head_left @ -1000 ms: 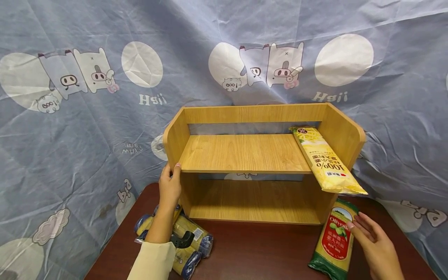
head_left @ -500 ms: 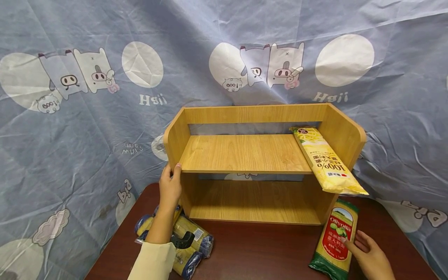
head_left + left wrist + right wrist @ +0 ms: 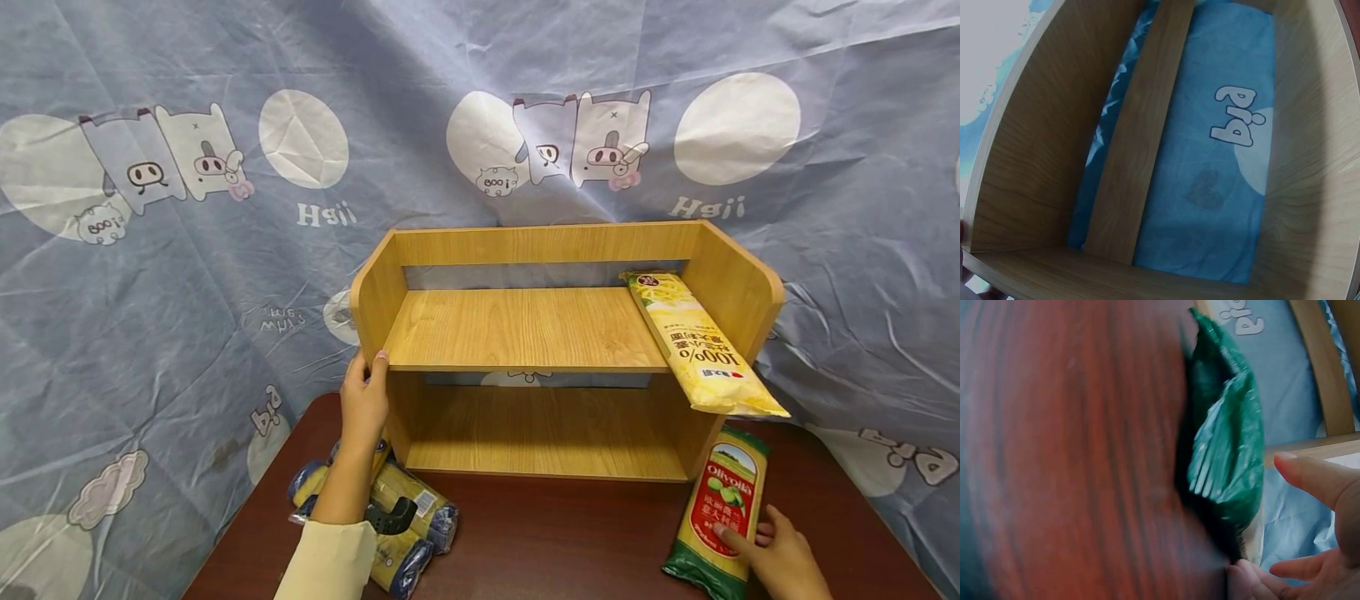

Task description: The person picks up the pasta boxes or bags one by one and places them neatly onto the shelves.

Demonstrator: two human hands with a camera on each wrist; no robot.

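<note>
My left hand (image 3: 365,400) grips the front edge of the left side panel of a two-level wooden shelf (image 3: 525,329) standing on a dark red table (image 3: 555,533). The left wrist view shows only the inside of the shelf (image 3: 1022,156). My right hand (image 3: 776,557) rests on the lower end of a green and red pasta packet (image 3: 723,500) lying flat on the table right of the shelf. One digit lies straight on its label. In the right wrist view the thumb (image 3: 1316,481) stands beside the packet's green end (image 3: 1225,444), not closed on it.
A yellow pasta packet (image 3: 701,350) lies on the upper shelf at the right, its near end overhanging. A bundle of yellow packets with blue ends (image 3: 420,508) lies on the table under my left forearm. A blue printed cloth (image 3: 187,275) hangs behind and around the table.
My right hand has slid down toward me along the green packet and settled on its lower end. The left hand and the shelf have stayed still.
</note>
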